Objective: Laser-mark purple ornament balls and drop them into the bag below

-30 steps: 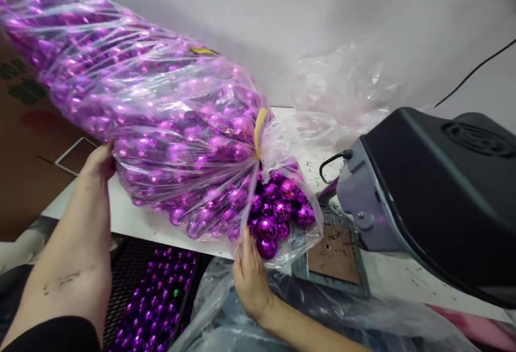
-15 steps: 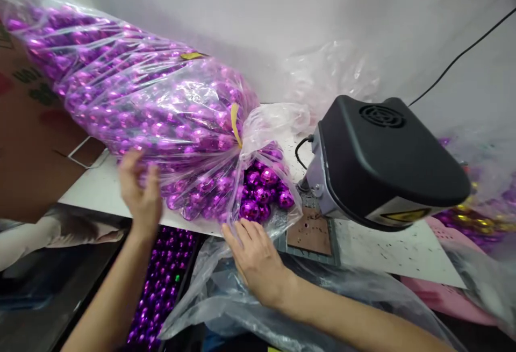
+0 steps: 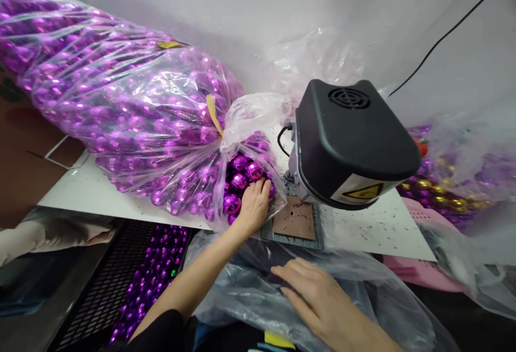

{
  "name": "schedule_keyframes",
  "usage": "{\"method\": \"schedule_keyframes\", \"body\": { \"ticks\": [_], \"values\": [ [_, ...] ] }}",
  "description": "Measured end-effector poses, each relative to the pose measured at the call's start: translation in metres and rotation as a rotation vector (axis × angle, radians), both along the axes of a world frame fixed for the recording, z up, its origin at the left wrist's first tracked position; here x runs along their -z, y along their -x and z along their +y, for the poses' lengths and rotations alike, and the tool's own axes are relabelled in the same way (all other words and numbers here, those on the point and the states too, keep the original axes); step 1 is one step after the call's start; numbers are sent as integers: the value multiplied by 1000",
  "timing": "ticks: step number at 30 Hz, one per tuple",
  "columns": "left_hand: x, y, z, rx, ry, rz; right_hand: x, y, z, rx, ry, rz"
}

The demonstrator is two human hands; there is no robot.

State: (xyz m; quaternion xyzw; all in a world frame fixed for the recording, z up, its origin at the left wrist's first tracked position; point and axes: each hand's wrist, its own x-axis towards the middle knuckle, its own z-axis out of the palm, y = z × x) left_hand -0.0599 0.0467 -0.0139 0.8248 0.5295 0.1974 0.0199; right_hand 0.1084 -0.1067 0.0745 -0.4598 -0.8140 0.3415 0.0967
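Observation:
A clear plastic bag (image 3: 161, 105) full of shiny purple faceted balls lies on the white table, gathered by a yellow tie near its mouth. Loose purple balls (image 3: 238, 181) show in the open mouth. My left hand (image 3: 253, 204) reaches into this mouth, its fingers curled down over the balls; the palm side is hidden. Lower down, my right hand (image 3: 314, 293) hovers above a clear plastic sheet (image 3: 242, 293) over my lap, fingers stretched out and holding nothing. A black-hooded machine (image 3: 355, 131) stands right of the bag mouth, on a base with a brown plate (image 3: 294, 220).
A black crate (image 3: 100, 282) with purple balls sits below the table at left. A cardboard box (image 3: 24, 169) stands beside the bag. Further right are a pink basket (image 3: 423, 271) and bagged purple and gold balls (image 3: 439, 191). Dark scraps dot the white table (image 3: 371, 234).
My left hand has moved right from the bag's side into its mouth, onto the balls. My right hand has left the bag's edge and come down right. The view has shifted slightly right.

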Motion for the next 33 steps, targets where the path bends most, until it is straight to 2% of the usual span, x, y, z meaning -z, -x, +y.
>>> {"method": "schedule_keyframes", "body": {
  "ticks": [3,9,12,15,18,20,22,24,25,27,33],
  "values": [
    [-9,10,-2,62,62,-66,-8,-22,-5,58,108,2],
    [-42,18,-12,186,223,-297,-16,-55,-11,156,220,-112],
    [-55,20,-21,167,303,-386,-21,-61,-8,178,226,-126],
    [-60,22,-36,130,323,-531,-29,-65,-2,233,191,-75],
    [-58,18,-60,34,416,-854,-36,-70,4,307,208,13],
    [-51,10,-77,-41,656,-1162,-37,-76,9,371,263,85],
    [-41,-2,-88,-56,980,-1449,-34,-81,14,439,316,166],
    [-31,-13,-93,-21,1236,-1625,-28,-86,19,493,334,235],
    [-27,-17,-93,-5,1304,-1673,-25,-88,21,509,336,260],
    [-22,-23,-90,13,1345,-1712,-19,-90,24,523,343,291],
    [-23,-18,-73,15,1267,-1614,-10,-94,25,541,392,308]
  ]
}}
